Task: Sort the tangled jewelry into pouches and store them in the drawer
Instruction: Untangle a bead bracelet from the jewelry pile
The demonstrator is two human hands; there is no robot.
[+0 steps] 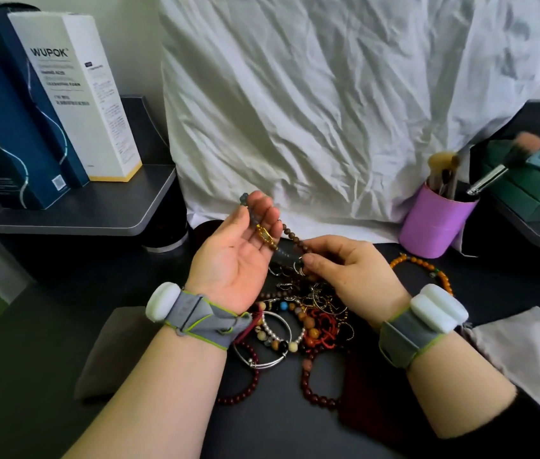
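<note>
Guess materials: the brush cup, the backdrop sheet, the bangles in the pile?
Brush cup: probably plastic or coated card, matte lilac, smooth seamless wall. Backdrop sheet: thin white woven fabric, sharply creased. Bangles: likely metal, silvery, thin wire with bright glints.

**Bracelets lifted from a tangled heap, pouches laid at either side**

A grey bead bracelet (251, 210) with a gold clasp is draped over the fingers of the upturned left hand (234, 256). A brown bead strand (293, 238) is strung across to the right hand (349, 273), where a ring is pinched at the fingertips. Below, the jewelry pile (301, 323) is heaped on the dark table: red beads, silver bangles, mixed stones. An orange bead bracelet (427, 270) is set apart. A dark grey pouch (113, 352) is laid flat left, a light grey pouch (527, 352) right.
</note>
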